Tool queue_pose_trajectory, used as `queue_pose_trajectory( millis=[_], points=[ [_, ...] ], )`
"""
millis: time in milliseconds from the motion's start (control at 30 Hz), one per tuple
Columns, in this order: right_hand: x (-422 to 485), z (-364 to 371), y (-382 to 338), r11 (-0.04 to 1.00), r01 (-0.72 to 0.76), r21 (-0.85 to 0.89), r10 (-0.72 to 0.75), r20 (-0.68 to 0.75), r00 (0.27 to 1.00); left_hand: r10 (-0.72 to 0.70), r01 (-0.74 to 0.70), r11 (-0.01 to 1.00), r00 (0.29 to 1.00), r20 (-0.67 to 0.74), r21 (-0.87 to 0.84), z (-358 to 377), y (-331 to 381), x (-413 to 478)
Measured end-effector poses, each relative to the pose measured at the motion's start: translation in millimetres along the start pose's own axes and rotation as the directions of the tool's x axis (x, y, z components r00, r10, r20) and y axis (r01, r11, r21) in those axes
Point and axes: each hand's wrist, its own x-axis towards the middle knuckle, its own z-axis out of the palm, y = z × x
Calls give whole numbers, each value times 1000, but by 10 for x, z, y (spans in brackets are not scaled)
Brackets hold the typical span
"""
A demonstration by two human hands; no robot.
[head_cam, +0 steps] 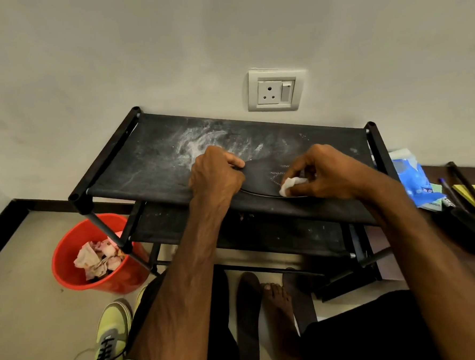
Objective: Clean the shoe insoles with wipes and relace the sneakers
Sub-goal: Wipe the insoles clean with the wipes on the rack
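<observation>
Head view, looking down: my left hand (216,175) sits at centre frame, fingers curled round the left end of a black insole (261,185), thumb laid along its far edge, holding it down on the top shelf of the dusty black shoe rack (157,162). Right of it, my right hand (325,174) pinches a crumpled white wipe (293,184) between thumb and fingertips and presses it onto the insole. At lower left a red bucket (67,276) holds used wipes beside the rack's leg. A yellow-green sneaker (112,335) with a loose dark lace lies at bottom left; a second insole (247,318) lies on the floor at bottom centre.
</observation>
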Motion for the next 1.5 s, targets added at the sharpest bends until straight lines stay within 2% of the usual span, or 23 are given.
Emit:
queue_pose_trajectory(
  millis=[367,533,633,733,933,1033,1167,1267,1367,1500],
  points=[
    [274,232,-246,994,100,-47,-103,-60,993,13,-13,999,1000,-10,36,-22,15,15],
    [121,128,-84,999,35,-2,-35,-108,994,-11,11,1000,1000,7,26,-8,23,12],
    [16,52,-19,1000,2,11,-2,-66,998,-17,17,1000,1000,5,19,-18,28,9],
    [85,122,-99,999,29,31,-27,-62,998,-22,22,1000,1000,8,21,-24,32,18],
    [465,378,-273,993,121,13,-117,-165,979,5,-5,1000,999,43,3,-58,23,20],
    [490,330,-217,998,64,-4,-64,-190,980,3,-4,1000,999,42,13,-49,15,27],
    [312,217,-151,998,39,-49,-44,-118,992,6,-7,1000,1000,27,28,-34,25,16],
    [161,144,-81,999,5,-43,-16,-248,969,17,-18,999,1000,20,37,-17,16,30],
    [111,77,36,996,-64,67,85,-393,916,62,-63,997,998,12,52,10,-1,54],
    [191,107,61,993,-95,67,114,-386,915,187,-187,971,982,15,146,14,27,56]
  ],
)
